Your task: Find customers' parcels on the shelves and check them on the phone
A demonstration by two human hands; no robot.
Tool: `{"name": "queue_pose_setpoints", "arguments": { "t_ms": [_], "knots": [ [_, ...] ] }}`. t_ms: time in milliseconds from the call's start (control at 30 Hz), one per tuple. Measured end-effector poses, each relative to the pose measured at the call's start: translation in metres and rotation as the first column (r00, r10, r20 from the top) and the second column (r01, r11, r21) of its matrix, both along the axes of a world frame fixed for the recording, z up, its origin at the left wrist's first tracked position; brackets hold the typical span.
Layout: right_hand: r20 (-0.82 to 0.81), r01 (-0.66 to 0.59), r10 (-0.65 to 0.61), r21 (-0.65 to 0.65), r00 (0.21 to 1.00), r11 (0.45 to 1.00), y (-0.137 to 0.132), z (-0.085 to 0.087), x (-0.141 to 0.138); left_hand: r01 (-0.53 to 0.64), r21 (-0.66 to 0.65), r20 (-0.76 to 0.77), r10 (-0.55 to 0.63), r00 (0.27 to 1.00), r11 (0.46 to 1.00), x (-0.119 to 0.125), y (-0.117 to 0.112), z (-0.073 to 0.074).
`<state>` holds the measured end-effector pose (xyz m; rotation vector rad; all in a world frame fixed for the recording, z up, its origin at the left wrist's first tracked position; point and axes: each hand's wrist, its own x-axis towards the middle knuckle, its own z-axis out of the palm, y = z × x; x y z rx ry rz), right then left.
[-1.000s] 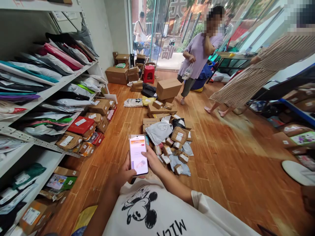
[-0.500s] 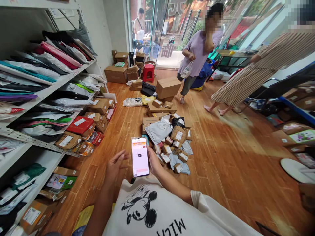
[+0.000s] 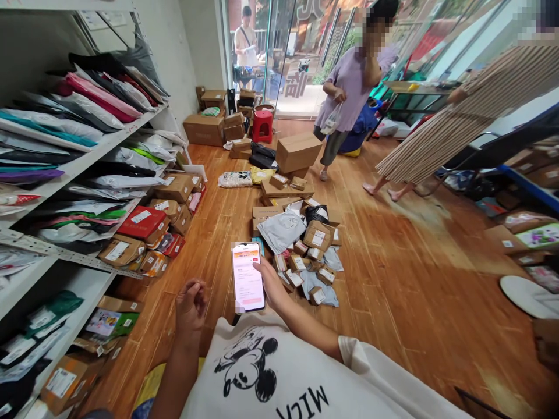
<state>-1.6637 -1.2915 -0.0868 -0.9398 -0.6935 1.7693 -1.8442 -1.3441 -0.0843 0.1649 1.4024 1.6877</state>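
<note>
A smartphone (image 3: pixel 248 282) with a lit white and orange screen is upright in front of my chest. My right hand (image 3: pixel 271 285) grips it from its right side, thumb lying over the upper right of the screen. To the left of the phone and apart from it, my left hand (image 3: pixel 191 302) is raised with its fingers curled in, and nothing shows in it. Past the phone, a heap of small labelled parcels (image 3: pixel 318 237) lies on the wooden floor, with a grey mailing bag (image 3: pixel 282 231) on top.
Shelves (image 3: pixel 131 137) full of bagged parcels line the left side. A large carton (image 3: pixel 298 152) and a red stool (image 3: pixel 262 125) stand farther ahead. One person in a purple top (image 3: pixel 347 87) and another in a striped dress (image 3: pixel 463 122) stand at right. A white round object (image 3: pixel 526 298) lies right.
My left hand has drawn back left and down from the phone, its fingers curling in. My right thumb has moved onto the screen, which now displays lines of text.
</note>
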Motion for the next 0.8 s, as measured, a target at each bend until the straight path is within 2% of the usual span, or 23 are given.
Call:
{"name": "queue_pose_setpoints", "arguments": {
  "t_ms": [167, 400, 533, 700, 800],
  "knots": [
    [0.059, 0.005, -0.004, -0.01, 0.998, 1.0, 0.001, 0.002, -0.001, 0.034, 0.073, 0.088, -0.041, 0.995, 0.997, 0.0, 0.0, 0.004],
    [0.127, 0.033, -0.028, -0.038, 0.991, 0.999, 0.006, -0.006, -0.007, 0.047, 0.075, 0.126, -0.056, 0.99, 0.996, -0.001, -0.001, 0.002],
    [0.062, 0.014, -0.008, -0.097, 0.998, 0.995, 0.007, -0.01, -0.011, 0.021, 0.092, 0.187, -0.038, 0.982, 0.996, -0.008, -0.001, 0.003],
    [-0.041, -0.018, 0.012, -0.171, 0.999, 0.985, 0.012, -0.013, -0.018, -0.028, 0.193, 0.325, -0.037, 0.945, 0.981, -0.027, -0.005, 0.007],
    [-0.083, -0.059, 0.043, -0.2, 0.996, 0.978, 0.017, -0.014, -0.026, -0.082, 0.191, 0.386, 0.001, 0.922, 0.978, -0.041, -0.011, 0.003]
  ]
}}
